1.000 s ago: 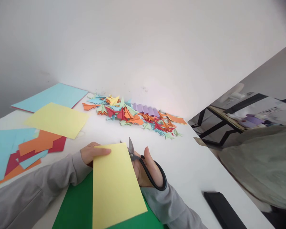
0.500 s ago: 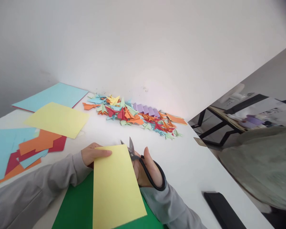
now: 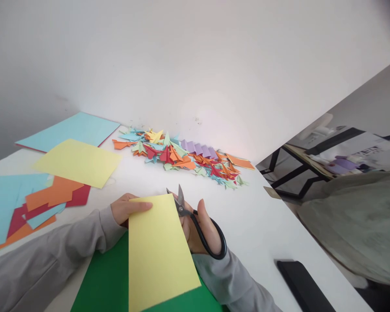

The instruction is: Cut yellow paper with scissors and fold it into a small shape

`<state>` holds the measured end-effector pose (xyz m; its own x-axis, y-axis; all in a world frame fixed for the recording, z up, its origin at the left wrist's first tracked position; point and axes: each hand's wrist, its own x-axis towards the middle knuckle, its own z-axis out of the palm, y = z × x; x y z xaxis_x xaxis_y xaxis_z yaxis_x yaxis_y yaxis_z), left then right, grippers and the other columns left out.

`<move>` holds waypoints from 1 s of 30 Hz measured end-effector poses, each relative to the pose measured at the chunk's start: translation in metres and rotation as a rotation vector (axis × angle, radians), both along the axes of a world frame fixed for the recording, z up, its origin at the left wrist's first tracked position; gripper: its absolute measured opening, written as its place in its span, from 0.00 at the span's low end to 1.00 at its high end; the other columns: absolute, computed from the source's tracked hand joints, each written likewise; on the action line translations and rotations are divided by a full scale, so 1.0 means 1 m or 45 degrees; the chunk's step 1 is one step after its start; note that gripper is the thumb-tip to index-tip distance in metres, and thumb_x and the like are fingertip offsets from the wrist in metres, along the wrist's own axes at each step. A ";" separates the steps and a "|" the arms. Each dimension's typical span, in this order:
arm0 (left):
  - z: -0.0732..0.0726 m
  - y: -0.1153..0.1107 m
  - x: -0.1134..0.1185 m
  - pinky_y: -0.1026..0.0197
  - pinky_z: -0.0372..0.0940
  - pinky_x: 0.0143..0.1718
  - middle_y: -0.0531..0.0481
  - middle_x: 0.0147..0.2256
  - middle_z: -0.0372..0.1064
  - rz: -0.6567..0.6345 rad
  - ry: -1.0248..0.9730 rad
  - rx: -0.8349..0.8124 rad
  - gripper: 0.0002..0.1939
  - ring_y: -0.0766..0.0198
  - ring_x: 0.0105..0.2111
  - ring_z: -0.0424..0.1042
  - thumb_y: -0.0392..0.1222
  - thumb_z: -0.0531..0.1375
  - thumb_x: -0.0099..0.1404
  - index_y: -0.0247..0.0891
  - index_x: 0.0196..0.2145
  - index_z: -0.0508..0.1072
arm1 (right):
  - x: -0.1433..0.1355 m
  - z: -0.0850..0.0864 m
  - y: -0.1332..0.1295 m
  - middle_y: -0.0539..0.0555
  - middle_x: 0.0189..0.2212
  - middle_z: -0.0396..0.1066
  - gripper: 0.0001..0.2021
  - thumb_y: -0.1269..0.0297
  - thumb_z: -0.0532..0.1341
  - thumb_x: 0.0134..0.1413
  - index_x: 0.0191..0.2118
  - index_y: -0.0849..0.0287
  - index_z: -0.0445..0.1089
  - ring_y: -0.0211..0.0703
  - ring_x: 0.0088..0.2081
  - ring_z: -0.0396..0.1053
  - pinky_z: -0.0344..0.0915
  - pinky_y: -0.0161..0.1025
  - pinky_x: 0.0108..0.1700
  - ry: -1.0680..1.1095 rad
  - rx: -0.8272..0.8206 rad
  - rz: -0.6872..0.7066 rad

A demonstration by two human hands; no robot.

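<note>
My left hand pinches the upper left corner of a yellow sheet of paper, thumb on top. In my right hand is a pair of black-handled scissors, its loop around the base of my thumb. The scissors' blades stand apart and point away from me, just beyond the sheet's top right corner. Behind the sheet's right edge, some of my right fingers are hidden. Below the yellow sheet lies a green sheet.
Folded paper pieces in many colours lie along the wall. At left are a blue sheet, another yellow sheet and orange scraps. A black flat object lies near the table's right edge.
The yellow sheet has shifted slightly up and to the right. The scissors' blades have moved a little the same way. My left hand has barely moved.
</note>
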<state>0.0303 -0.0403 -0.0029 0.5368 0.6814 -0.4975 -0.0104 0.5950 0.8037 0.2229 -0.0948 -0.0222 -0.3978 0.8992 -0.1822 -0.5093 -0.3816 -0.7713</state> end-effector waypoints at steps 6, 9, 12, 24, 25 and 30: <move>-0.001 -0.001 0.000 0.64 0.58 0.18 0.45 0.18 0.71 -0.044 -0.007 0.009 0.16 0.64 0.17 0.68 0.48 0.66 0.41 0.29 0.20 0.75 | 0.001 0.000 0.000 0.58 0.45 0.67 0.34 0.38 0.39 0.50 0.55 0.56 0.54 0.48 0.42 0.68 0.62 0.48 0.42 0.001 0.011 0.031; 0.001 -0.002 0.001 0.64 0.58 0.19 0.45 0.18 0.70 -0.065 0.006 0.007 0.15 0.64 0.17 0.68 0.47 0.66 0.43 0.30 0.19 0.75 | 0.005 -0.003 0.002 0.59 0.42 0.68 0.35 0.37 0.39 0.49 0.55 0.57 0.53 0.47 0.39 0.69 0.63 0.46 0.40 0.008 -0.009 0.105; 0.002 -0.002 0.001 0.63 0.59 0.20 0.44 0.19 0.71 -0.051 0.011 0.011 0.15 0.62 0.19 0.68 0.47 0.65 0.43 0.29 0.21 0.76 | 0.005 -0.006 0.002 0.58 0.38 0.70 0.35 0.37 0.39 0.49 0.55 0.57 0.53 0.45 0.35 0.70 0.64 0.44 0.36 0.024 -0.028 0.103; 0.002 0.006 -0.005 0.63 0.63 0.22 0.45 0.18 0.71 0.098 -0.040 0.001 0.15 0.62 0.18 0.69 0.46 0.67 0.41 0.28 0.20 0.75 | 0.040 0.004 0.018 0.47 0.21 0.65 0.26 0.42 0.41 0.52 0.52 0.48 0.55 0.40 0.19 0.64 0.61 0.39 0.22 0.045 0.076 -0.425; 0.001 0.007 -0.004 0.63 0.63 0.22 0.45 0.18 0.71 0.104 -0.045 0.003 0.16 0.62 0.19 0.69 0.46 0.67 0.41 0.28 0.20 0.75 | 0.039 0.004 0.018 0.47 0.20 0.65 0.25 0.43 0.43 0.52 0.51 0.49 0.55 0.41 0.19 0.64 0.61 0.39 0.22 0.016 0.084 -0.435; -0.005 0.008 -0.003 0.63 0.63 0.23 0.45 0.21 0.72 0.146 -0.067 0.010 0.17 0.61 0.20 0.70 0.48 0.68 0.39 0.29 0.22 0.74 | 0.032 0.010 0.015 0.46 0.19 0.66 0.13 0.50 0.52 0.49 0.37 0.51 0.56 0.39 0.17 0.64 0.61 0.38 0.20 -0.168 0.250 -0.777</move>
<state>0.0276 -0.0323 -0.0079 0.4802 0.7437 -0.4650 -0.1205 0.5811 0.8049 0.2545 -0.0797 -0.0127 0.2090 0.9779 -0.0039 -0.4864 0.1005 -0.8680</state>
